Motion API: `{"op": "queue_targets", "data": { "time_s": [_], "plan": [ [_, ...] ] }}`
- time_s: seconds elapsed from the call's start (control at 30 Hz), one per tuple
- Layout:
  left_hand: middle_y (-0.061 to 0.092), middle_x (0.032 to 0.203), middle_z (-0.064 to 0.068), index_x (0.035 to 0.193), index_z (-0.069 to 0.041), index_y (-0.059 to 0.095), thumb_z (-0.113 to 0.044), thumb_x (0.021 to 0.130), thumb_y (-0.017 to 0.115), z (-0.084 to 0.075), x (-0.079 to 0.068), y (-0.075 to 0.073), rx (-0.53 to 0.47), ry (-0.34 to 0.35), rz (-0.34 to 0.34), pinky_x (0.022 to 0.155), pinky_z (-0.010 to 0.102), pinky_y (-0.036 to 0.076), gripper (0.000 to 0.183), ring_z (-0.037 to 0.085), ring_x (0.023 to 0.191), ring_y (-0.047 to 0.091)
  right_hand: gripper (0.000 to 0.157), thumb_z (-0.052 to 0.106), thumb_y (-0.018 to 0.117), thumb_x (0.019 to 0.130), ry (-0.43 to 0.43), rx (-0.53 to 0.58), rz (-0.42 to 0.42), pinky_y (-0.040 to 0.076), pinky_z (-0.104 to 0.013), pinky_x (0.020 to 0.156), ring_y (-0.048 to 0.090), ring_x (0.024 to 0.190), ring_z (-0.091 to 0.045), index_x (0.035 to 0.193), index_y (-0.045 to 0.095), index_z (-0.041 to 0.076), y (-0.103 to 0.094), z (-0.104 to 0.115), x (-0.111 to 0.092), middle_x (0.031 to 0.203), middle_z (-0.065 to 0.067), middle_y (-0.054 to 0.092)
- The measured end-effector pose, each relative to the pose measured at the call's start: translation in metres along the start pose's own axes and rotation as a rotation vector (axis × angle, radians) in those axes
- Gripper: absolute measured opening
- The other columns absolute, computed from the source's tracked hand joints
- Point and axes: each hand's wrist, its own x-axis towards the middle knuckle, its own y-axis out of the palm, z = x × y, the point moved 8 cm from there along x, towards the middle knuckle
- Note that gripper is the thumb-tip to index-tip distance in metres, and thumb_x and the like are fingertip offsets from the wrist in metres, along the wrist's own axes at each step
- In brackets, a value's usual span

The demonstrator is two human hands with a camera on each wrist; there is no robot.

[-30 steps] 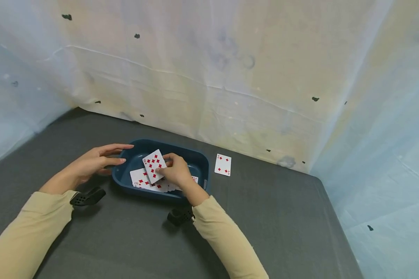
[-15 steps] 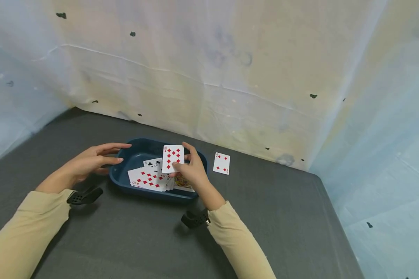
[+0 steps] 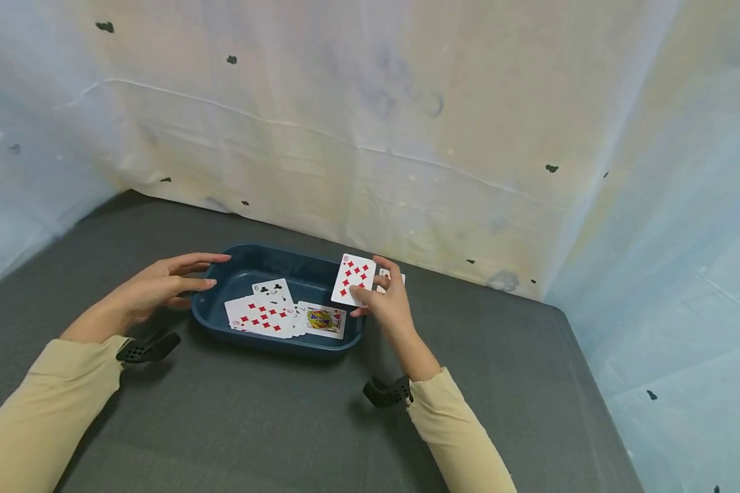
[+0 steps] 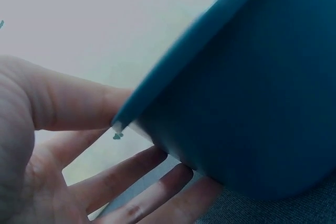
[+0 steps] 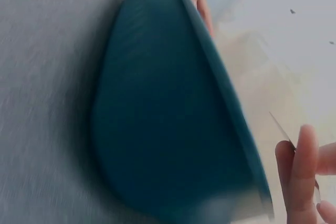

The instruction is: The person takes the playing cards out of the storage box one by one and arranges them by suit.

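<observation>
In the head view my left hand (image 3: 151, 291) rests at the left end of a dark blue plastic tub (image 3: 277, 346). The left wrist view shows its thumb at the rim and its fairly straight fingers (image 4: 157, 184) touching the end wall. Over the tub's right end, my right hand (image 3: 391, 308) pinches a diamond playing card (image 3: 350, 279), face up. Only that card's thin edge shows in the right wrist view, between the fingers (image 5: 302, 174). Several face-up playing cards (image 3: 262, 316) overlap in the tub, beside a jack-like face card (image 3: 323, 320).
A diamond card (image 3: 400, 278) lies on the dark grey table (image 3: 499, 383) right of the tub, mostly hidden behind my right hand. Pale plastic sheeting (image 3: 345, 137) hangs at the table's back and sides. Black wrist mounts (image 3: 148, 348) sit below both hands.
My right hand has lifted the diamond card from the pile and carried it right, over the tub's right rim. The cards beneath it now show. My left hand has stayed at the tub.
</observation>
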Motion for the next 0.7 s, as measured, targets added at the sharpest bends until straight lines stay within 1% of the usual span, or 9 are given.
{"op": "queue_targets", "data": {
  "time_s": [0.1, 0.3, 0.43, 0.47, 0.57, 0.67, 0.7],
  "plan": [
    [0.011, 0.158, 0.026, 0.151, -0.011, 0.027, -0.031, 0.096, 0.059, 0.001, 0.000, 0.000, -0.001, 0.001, -0.003, 0.097, 0.072, 0.033, 0.066, 0.051, 0.140, 0.014, 0.070, -0.007, 0.067, 0.081, -0.013, -0.018, -0.033, 0.054, -0.025, 0.047, 0.064, 0.072, -0.017, 0.142, 0.036, 0.010, -0.014, -0.002, -0.001, 0.106, -0.021, 0.058],
    [0.011, 0.157, 0.026, 0.151, -0.011, 0.027, -0.031, 0.096, 0.059, 0.000, 0.001, 0.000, 0.005, 0.000, -0.010, 0.097, 0.072, 0.033, 0.067, 0.051, 0.140, 0.014, 0.069, -0.005, 0.067, 0.082, -0.032, -0.023, -0.072, 0.052, -0.024, 0.046, 0.064, 0.067, -0.014, 0.142, 0.036, 0.008, -0.043, -0.006, -0.006, 0.103, -0.018, 0.059],
    [0.012, 0.158, 0.025, 0.150, -0.011, 0.028, -0.031, 0.096, 0.058, -0.001, 0.001, 0.003, 0.001, 0.009, -0.005, 0.098, 0.072, 0.033, 0.065, 0.051, 0.140, 0.015, 0.068, -0.005, 0.068, 0.082, -0.017, -0.056, -0.134, 0.050, -0.023, 0.045, 0.062, 0.062, -0.013, 0.140, 0.037, 0.010, -0.065, -0.013, -0.009, 0.099, -0.015, 0.060],
    [0.012, 0.158, 0.025, 0.151, -0.012, 0.028, -0.031, 0.096, 0.058, -0.002, 0.001, 0.003, 0.000, 0.010, -0.004, 0.098, 0.071, 0.033, 0.065, 0.050, 0.140, 0.017, 0.067, -0.005, 0.068, 0.082, -0.009, -0.071, -0.146, 0.050, -0.024, 0.045, 0.061, 0.062, -0.012, 0.140, 0.038, 0.010, -0.070, -0.015, -0.009, 0.098, -0.014, 0.060],
    [0.014, 0.158, 0.024, 0.151, -0.012, 0.027, -0.030, 0.096, 0.058, -0.001, 0.001, 0.003, 0.005, 0.008, -0.007, 0.098, 0.071, 0.034, 0.065, 0.049, 0.138, 0.025, 0.068, -0.003, 0.070, 0.081, 0.015, -0.124, -0.160, 0.050, -0.025, 0.046, 0.059, 0.060, -0.011, 0.140, 0.038, 0.010, -0.078, -0.024, -0.008, 0.097, -0.013, 0.062],
    [0.014, 0.158, 0.024, 0.151, -0.012, 0.026, -0.030, 0.096, 0.058, 0.001, 0.000, 0.001, 0.012, 0.003, -0.011, 0.097, 0.072, 0.034, 0.066, 0.049, 0.135, 0.030, 0.068, -0.003, 0.070, 0.081, 0.030, -0.160, -0.143, 0.050, -0.026, 0.048, 0.058, 0.059, -0.010, 0.140, 0.038, 0.008, -0.080, -0.032, -0.006, 0.094, -0.011, 0.064],
    [0.014, 0.158, 0.024, 0.151, -0.012, 0.026, -0.030, 0.096, 0.058, 0.001, 0.000, 0.001, 0.014, 0.003, -0.012, 0.097, 0.072, 0.034, 0.066, 0.049, 0.135, 0.030, 0.067, -0.003, 0.070, 0.081, 0.032, -0.168, -0.134, 0.050, -0.026, 0.048, 0.058, 0.059, -0.009, 0.139, 0.039, 0.007, -0.081, -0.035, -0.006, 0.092, -0.010, 0.064]
  ]
}}
